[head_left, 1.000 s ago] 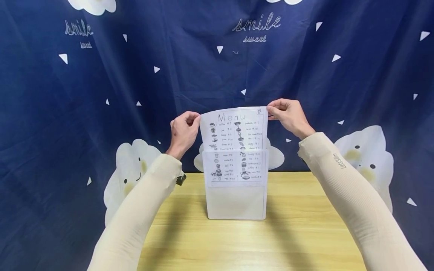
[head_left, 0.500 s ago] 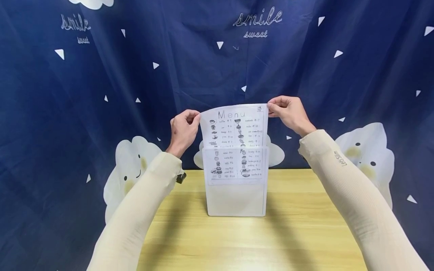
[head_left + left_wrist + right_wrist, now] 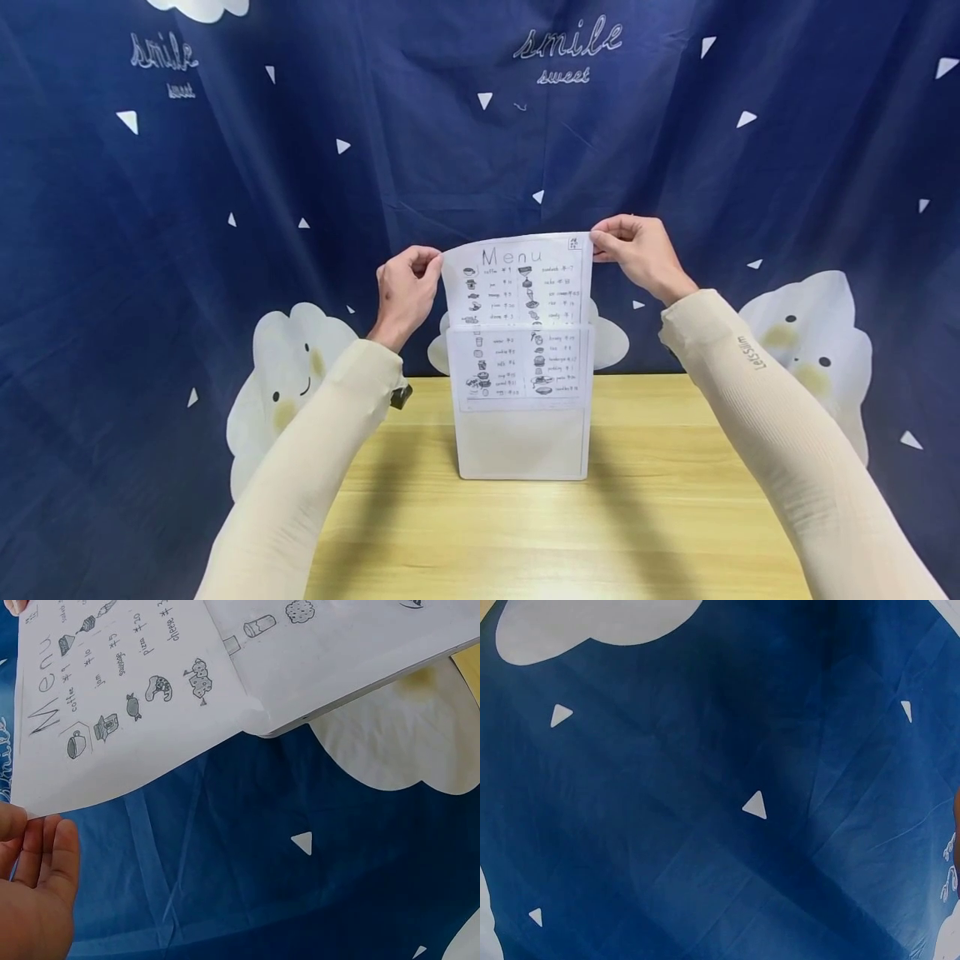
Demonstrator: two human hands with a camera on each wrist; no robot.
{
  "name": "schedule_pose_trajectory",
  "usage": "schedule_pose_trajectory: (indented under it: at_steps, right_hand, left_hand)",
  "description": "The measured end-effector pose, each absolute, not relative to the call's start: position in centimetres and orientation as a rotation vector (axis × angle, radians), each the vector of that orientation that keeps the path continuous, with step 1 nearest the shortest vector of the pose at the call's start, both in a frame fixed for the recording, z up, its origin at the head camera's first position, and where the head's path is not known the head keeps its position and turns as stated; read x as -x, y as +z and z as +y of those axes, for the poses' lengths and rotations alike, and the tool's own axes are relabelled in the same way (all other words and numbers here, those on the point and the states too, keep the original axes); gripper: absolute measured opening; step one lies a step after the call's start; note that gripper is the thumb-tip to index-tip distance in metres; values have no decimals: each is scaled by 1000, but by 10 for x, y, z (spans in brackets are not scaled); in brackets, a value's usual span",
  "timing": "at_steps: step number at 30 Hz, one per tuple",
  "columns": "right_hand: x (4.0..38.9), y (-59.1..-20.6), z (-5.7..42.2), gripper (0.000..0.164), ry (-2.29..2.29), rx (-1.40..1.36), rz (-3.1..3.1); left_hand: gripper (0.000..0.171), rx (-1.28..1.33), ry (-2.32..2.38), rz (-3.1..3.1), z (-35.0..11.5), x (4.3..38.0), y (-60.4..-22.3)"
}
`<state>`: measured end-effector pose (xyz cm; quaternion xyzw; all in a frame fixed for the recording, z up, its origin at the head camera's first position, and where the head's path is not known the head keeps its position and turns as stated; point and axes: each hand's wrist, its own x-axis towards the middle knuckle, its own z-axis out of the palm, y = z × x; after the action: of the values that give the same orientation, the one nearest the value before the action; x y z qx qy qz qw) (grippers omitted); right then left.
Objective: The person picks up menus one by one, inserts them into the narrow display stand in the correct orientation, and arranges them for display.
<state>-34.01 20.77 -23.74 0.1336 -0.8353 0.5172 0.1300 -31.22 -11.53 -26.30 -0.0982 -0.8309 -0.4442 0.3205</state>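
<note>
A white paper menu (image 3: 517,283) with small drawings and prices stands partly inside a clear upright sign holder (image 3: 521,446). Its lower half shows through the holder's front, while the upper half sticks out above. My left hand (image 3: 407,287) pinches the menu's top left corner between thumb and fingers. At the opposite top corner, my right hand (image 3: 637,254) pinches the sheet the same way. The left wrist view shows the left hand (image 3: 37,877) at the paper's corner and the menu (image 3: 112,697) bulging slightly over the holder's edge. Only a sliver of the right hand (image 3: 957,840) appears in the right wrist view.
The holder stands on a light wood-grain table (image 3: 555,533). Behind it hangs a dark blue curtain (image 3: 450,150) printed with white clouds, triangles and lettering. Both forearms wear cream sleeves (image 3: 292,483), one on each side of the holder.
The menu has slid down slightly in the holder, with both hands keeping their pinch on its top corners. The whole head view has shifted a little.
</note>
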Motion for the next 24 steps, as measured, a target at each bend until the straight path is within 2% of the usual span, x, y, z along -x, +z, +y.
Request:
schedule_pose_trajectory:
  at_steps: [24]
  right_hand:
    - [339,-244,210,22,1450,-392,-2470]
  left_hand:
    - [13,252,-1170,-2182,-115,312,-266]
